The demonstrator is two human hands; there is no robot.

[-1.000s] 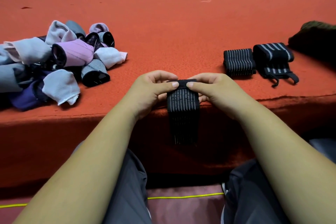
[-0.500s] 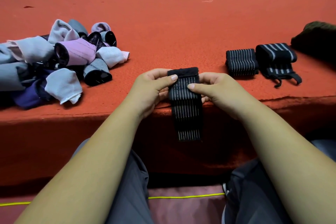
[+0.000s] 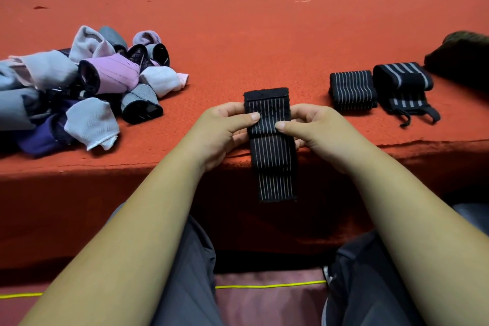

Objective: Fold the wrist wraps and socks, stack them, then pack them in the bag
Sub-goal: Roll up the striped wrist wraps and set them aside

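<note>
Wrap [image 3: 270, 140] top edge now unrolled farther up; my left hand [image 3: 225, 130] and right hand [image 3: 315, 130] pinch it at table [image 3: 264, 34] edge.

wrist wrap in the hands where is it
Head view, centre: the wrist wrap is pinched between the left hand and right hand at the near edge of the red surface, its lower end hanging over.

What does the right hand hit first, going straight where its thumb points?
The right hand points left: first the striped wrist wrap it pinches, then probably the left hand.
</note>
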